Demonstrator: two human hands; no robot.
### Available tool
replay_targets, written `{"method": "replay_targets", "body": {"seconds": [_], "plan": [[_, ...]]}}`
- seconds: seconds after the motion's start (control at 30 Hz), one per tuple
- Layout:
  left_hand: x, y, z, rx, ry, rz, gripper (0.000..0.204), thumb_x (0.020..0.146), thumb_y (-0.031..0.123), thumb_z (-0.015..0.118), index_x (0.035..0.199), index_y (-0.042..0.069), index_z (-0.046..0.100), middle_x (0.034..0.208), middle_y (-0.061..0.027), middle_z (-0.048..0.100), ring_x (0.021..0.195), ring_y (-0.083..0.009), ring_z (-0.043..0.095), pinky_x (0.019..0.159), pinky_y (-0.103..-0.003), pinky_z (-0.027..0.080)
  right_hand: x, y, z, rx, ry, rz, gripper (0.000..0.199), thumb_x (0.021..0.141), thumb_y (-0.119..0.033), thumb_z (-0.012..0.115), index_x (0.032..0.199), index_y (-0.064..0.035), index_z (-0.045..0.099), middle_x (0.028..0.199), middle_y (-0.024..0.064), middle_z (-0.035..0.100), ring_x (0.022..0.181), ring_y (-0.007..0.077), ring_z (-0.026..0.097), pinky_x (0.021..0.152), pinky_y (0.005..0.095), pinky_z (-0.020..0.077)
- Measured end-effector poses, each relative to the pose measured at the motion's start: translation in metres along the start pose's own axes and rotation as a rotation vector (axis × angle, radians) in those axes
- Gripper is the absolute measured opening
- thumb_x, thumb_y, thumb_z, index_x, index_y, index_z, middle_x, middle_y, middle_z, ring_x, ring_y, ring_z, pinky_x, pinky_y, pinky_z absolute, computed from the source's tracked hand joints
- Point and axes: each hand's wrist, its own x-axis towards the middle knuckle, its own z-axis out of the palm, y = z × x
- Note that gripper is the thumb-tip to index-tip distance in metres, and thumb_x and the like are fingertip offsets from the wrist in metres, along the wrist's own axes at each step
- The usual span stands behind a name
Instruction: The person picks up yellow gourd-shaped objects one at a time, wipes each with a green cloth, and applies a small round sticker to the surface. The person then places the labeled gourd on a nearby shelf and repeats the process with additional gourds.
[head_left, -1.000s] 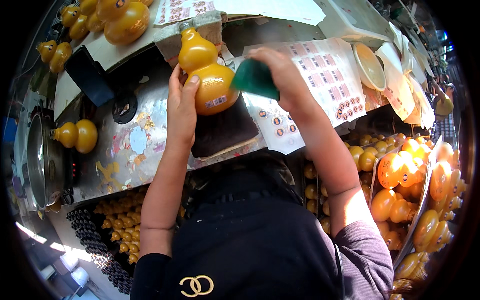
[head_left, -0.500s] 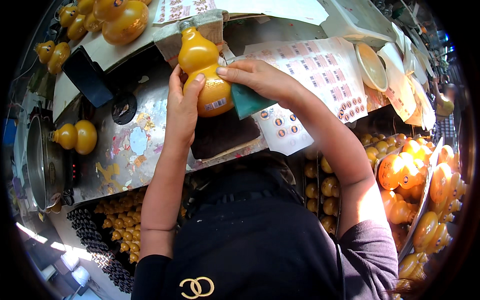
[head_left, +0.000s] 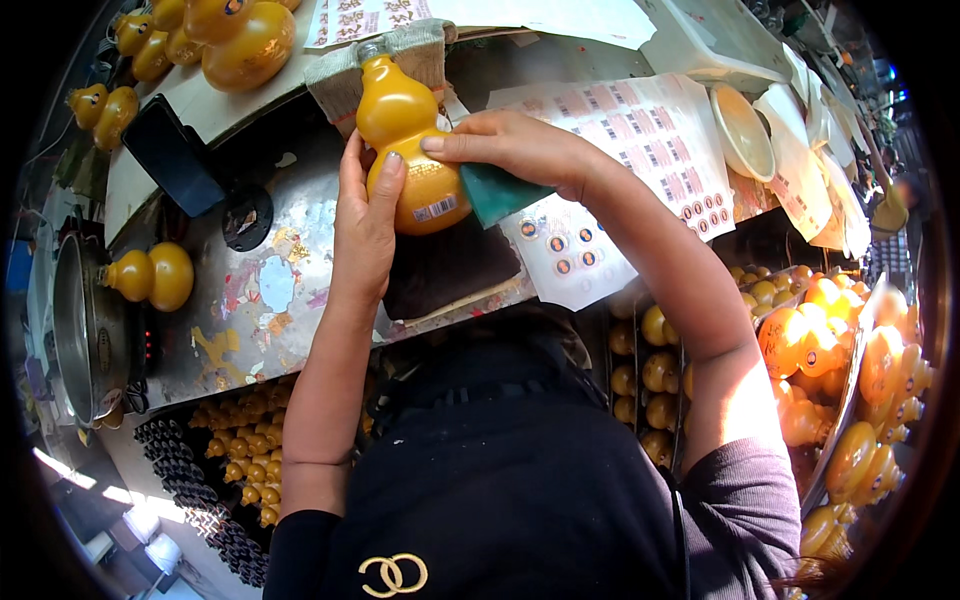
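Observation:
A glossy yellow gourd-shaped bottle (head_left: pixel 402 115) leans neck-away on a folded cloth (head_left: pixel 425 55), with a barcode label low on its body and gold lettering above. My left hand (head_left: pixel 368 205) grips it from the left, thumb along the front and fingers behind. From the right, the thumb of my right hand (head_left: pixel 505 150) presses on the bottle just below its waist. A flat dark-green piece, like a scraper (head_left: pixel 500 196), sticks out beneath that hand, held in its fingers; the fingers themselves are mostly hidden.
Sticker sheets (head_left: pixel 655 140) lie right of the bottle, near a round bowl (head_left: pixel 743 135) and a clear plastic bin (head_left: pixel 715 40). Leftward are a black phone-like slab (head_left: pixel 175 155), another gourd bottle (head_left: pixel 152 275) and a metal pan (head_left: pixel 85 325). Crates of gourd bottles (head_left: pixel 800 340) flank me.
My right thumb has slid slightly left across the bottle, and the green piece has shifted a little with that hand. The left hand and the bottle have barely moved.

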Motion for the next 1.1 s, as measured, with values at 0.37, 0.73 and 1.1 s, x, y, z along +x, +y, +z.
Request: {"method": "replay_targets", "body": {"seconds": [0.37,0.73,1.1], "plan": [[-0.007,0.003,-0.003,-0.037,-0.040,-0.009,0.068,0.097,0.041,0.050,0.145,0.000,0.025,0.138,-0.0129,0.043,0.127,-0.0198,0.044,0.107,-0.032,0.033,-0.039,0.009,0.023,0.430,0.381,-0.348,0.039,0.084,-0.033,0.070,0.107,-0.0040,0.057,0.092,0.0036,0.062,0.082,0.0107,0.060,0.073,0.0255,0.0500],[-0.007,0.007,0.002,-0.004,-0.099,0.027,0.061,0.101,0.038,0.041,0.146,0.001,0.023,0.138,-0.0130,0.043,0.128,-0.0199,0.043,0.108,-0.032,0.032,-0.030,0.023,0.053,-0.034,0.877,-0.491,0.033,0.087,-0.025,0.065,0.104,-0.0008,0.052,0.088,0.0200,0.062,0.079,0.0355,0.063,0.072,0.0371,0.0501],[-0.003,0.011,-0.009,-0.201,-0.132,-0.155,0.050,0.103,0.032,0.035,0.143,0.000,0.032,0.134,-0.0115,0.049,0.123,-0.0185,0.049,0.105,-0.032,0.037,-0.050,0.016,0.107,-0.742,0.919,-1.022,0.022,0.069,-0.001,0.072,0.088,-0.0110,0.067,0.085,0.0003,0.063,0.079,0.0175,0.059,0.068,0.0278,0.0419]]}}
